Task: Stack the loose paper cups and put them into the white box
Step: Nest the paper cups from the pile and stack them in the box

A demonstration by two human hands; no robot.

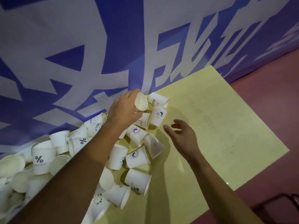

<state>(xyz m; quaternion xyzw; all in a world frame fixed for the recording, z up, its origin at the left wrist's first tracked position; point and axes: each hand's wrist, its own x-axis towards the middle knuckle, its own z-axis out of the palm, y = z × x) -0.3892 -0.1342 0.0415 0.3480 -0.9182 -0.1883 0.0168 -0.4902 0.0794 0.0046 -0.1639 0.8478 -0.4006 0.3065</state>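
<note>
Paper cup [141, 101] in the left hand [124, 109], fingers pinched on its rim, lifted just above centre frame over a heap of loose cups [137, 159] that runs down to the lower left across the yellow table [226, 126]. The right hand [181, 135] hovers empty, fingers spread, beside an upright cup with a figure print [158, 116]. Best play, I'd say: right hand takes that upright one, left drops its cup in mouth-up, squarely. White box isn't in view.
</note>
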